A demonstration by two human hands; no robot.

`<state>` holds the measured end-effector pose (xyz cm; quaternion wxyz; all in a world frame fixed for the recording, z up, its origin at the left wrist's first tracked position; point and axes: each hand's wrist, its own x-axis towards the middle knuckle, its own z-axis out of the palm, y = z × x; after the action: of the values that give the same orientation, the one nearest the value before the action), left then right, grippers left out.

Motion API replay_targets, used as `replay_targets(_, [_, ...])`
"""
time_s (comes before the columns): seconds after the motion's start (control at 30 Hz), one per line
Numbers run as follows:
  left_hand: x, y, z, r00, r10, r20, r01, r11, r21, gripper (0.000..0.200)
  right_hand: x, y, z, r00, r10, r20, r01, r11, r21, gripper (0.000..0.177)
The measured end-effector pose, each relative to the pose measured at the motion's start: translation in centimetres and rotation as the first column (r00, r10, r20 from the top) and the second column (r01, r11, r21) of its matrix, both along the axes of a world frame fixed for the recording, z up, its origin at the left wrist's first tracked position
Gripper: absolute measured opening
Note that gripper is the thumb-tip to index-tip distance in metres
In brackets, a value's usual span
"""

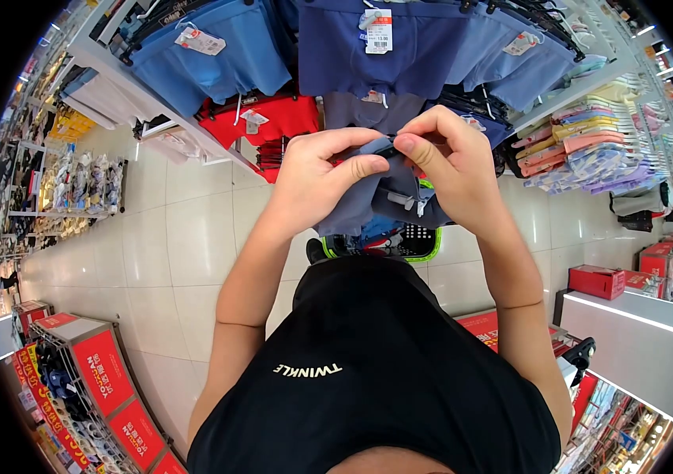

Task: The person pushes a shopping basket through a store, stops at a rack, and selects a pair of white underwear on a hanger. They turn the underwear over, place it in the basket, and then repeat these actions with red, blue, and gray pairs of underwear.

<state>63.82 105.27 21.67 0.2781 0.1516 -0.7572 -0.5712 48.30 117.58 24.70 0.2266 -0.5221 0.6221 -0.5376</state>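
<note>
Grey-blue boxer briefs (350,203) hang in front of my chest, held at their upper edge by both hands. My left hand (314,175) pinches the cloth between thumb and fingers. Close beside it, my right hand (456,170) is closed with thumb against fingertips at a small black piece (386,150), which looks like a hanger clip on the cloth. My fingers partly hide it. A pale tag or clip (407,201) shows lower on the garment. Below the briefs is a black basket with a bright green rim (436,251), holding some blue and red items.
Ahead, a rack carries navy boxer briefs (344,59), lighter blue ones (214,59) and red ones (261,118) on black hangers. Folded-looking pastel clothes (589,150) hang at right. Red display boxes (103,375) stand at lower left, with a white counter (636,332) at right.
</note>
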Motion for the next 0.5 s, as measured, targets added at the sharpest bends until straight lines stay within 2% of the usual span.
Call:
replay_targets(0.13, [-0.29, 0.21, -0.5, 0.999, 0.024, -0.029, -0.023, 0.999, 0.026, 0.029, -0.01, -0.04, -0.16, 1.0, -0.011, 0.01, 0.011, 1.0, -0.005, 0.02])
replay_targets(0.2, [-0.5, 0.4, -0.62, 0.993, 0.034, -0.111, -0.017, 0.988, 0.151, 0.027, -0.09, -0.1, -0.13, 1.0, -0.015, 0.006, 0.015, 1.0, -0.011, 0.02])
replay_targets(0.5, [-0.65, 0.46, -0.72, 0.993, 0.071, -0.098, -0.05, 0.978, 0.203, 0.024, -0.36, -0.28, 0.22, 1.0, -0.012, -0.006, 0.012, 1.0, 0.0, 0.022])
